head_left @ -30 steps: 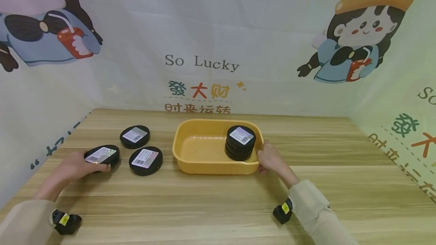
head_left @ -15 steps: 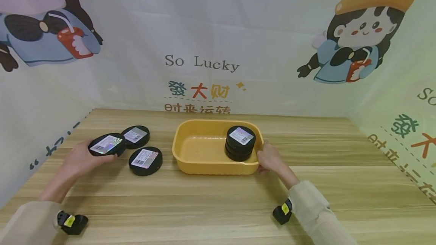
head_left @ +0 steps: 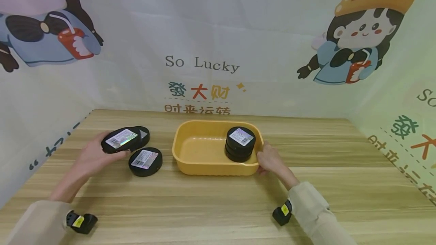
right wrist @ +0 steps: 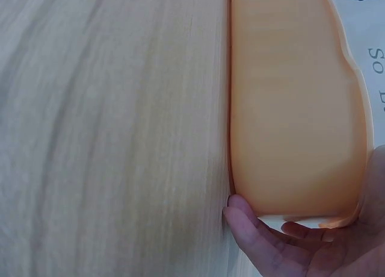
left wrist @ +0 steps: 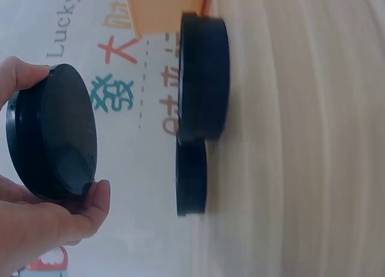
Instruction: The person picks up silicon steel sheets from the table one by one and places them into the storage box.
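Observation:
My left hand (head_left: 94,155) pinches a round flat black tin (head_left: 120,140) by its sides, thumb and fingers on opposite edges. In the left wrist view that tin (left wrist: 57,132) hangs above the table, its plain underside showing. From the head it partly covers a second labelled black tin (head_left: 144,135) lying behind it. A third black tin (head_left: 146,161) lies nearer, label up. My right hand (head_left: 270,158) grips the right end of a yellow rectangular basin (head_left: 199,167); the right wrist view shows fingers (right wrist: 255,235) curled at its end wall. Inside, at the right, stands a stack of black tins (head_left: 240,144).
The basin's left part shows its bare floor (head_left: 201,148). Wood-grain table (head_left: 204,207) stretches in front and to both sides. A printed cloth (head_left: 204,29) hangs behind and along the sides. Each wrist carries a small black camera (head_left: 81,222).
My left hand has lifted the tin off the table and carried it right and away from me, across the one behind. The right hand and basin have stayed put.

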{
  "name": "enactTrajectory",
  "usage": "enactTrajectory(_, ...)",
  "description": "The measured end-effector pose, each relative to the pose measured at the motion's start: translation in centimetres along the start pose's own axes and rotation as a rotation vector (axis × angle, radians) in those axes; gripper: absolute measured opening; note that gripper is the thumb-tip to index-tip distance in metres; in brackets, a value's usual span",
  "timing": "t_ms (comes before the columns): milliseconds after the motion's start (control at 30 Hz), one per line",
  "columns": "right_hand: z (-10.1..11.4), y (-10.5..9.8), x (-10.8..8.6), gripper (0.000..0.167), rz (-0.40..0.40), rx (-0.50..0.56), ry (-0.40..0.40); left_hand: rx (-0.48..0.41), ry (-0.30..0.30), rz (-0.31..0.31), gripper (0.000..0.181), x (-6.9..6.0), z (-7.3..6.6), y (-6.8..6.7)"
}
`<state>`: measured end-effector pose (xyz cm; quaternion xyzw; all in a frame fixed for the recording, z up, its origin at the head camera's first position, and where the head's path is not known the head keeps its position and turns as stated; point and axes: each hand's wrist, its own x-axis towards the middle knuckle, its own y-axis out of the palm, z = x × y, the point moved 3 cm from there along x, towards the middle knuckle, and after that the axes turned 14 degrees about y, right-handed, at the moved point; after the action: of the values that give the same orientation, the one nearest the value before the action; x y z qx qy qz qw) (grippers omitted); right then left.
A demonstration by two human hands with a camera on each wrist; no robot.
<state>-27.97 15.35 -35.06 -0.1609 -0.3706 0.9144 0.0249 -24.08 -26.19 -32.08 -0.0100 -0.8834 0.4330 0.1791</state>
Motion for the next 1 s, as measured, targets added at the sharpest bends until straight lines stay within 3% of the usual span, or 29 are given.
enactTrajectory(633, 0.0, 0.1, 0.1, 0.032, -0.005, -0.007, 0.007, -0.119, 0.101, -0.01, 0.085, 1.6, -4.4, 2.8)
enactTrajectory(1000, 0.2, 0.0, -0.2, 0.029, -0.009, 0.002, -0.011, -0.103, 0.138, -0.019, 0.086, 2.5, -6.3, 5.3)
